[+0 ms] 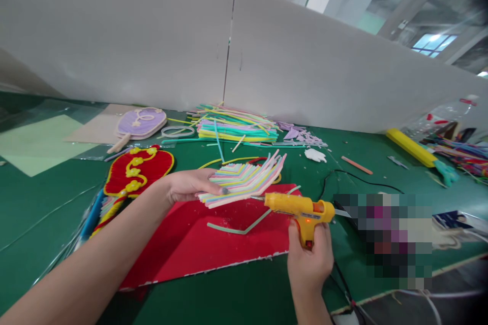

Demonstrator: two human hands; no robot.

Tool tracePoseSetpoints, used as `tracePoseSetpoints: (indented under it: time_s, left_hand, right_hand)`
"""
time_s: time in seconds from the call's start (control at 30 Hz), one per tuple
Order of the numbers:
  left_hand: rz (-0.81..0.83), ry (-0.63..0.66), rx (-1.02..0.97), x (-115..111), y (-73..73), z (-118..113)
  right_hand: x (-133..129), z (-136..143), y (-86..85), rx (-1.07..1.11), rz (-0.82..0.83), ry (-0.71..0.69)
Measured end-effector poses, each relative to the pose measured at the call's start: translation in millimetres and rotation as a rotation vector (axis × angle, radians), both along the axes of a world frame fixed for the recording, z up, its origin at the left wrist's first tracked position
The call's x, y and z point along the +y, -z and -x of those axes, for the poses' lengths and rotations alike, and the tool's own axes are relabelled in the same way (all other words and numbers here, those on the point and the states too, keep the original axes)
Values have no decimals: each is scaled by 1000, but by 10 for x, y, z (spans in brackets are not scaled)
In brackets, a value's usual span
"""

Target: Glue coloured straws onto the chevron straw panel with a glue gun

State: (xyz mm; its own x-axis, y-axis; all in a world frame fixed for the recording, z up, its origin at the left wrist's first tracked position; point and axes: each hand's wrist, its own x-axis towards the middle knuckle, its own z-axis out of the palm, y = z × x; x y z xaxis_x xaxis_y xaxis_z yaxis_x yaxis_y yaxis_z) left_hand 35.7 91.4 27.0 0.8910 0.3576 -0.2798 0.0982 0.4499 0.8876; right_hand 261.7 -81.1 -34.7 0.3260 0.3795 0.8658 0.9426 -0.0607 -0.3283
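the left hand [192, 185] has its grip clamped on the near left edge of the striped strip panel [244, 177], which fans out to the right beyond the fingers. the right hand's [310, 259] grip is closed around the yellow glue gun [299, 205], nozzle at the panel's lower edge, above the red sheet [213, 244].

At the center of the frame, the left hand [192, 185] holds a striped panel of pastel stems [244, 180]. Right of center, the right hand [310, 256] grips a yellow glue gun [297, 205], its nozzle at the panel's lower edge. Below lies a red sheet [213, 254] with a bent green stem [244, 232]. A red fan [139, 170] sits left of center, a purple fan [147, 124] above it.
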Motion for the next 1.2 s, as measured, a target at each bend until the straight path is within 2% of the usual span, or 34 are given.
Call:
tracePoseSetpoints:
  time_s: [0.33, 0.87, 1.2]
  left_hand:
    - [3, -14, 14, 7, -3, 16]
    - [5, -24, 24, 3, -17, 20]
    - [8, -8, -15, 26, 50, 42]
  right_hand:
    - [3, -4, -49, -3, -18, -16]
    - [2, -45, 1, 104, -20, 9]
    - [-1, -51, 14, 133, -17, 3]
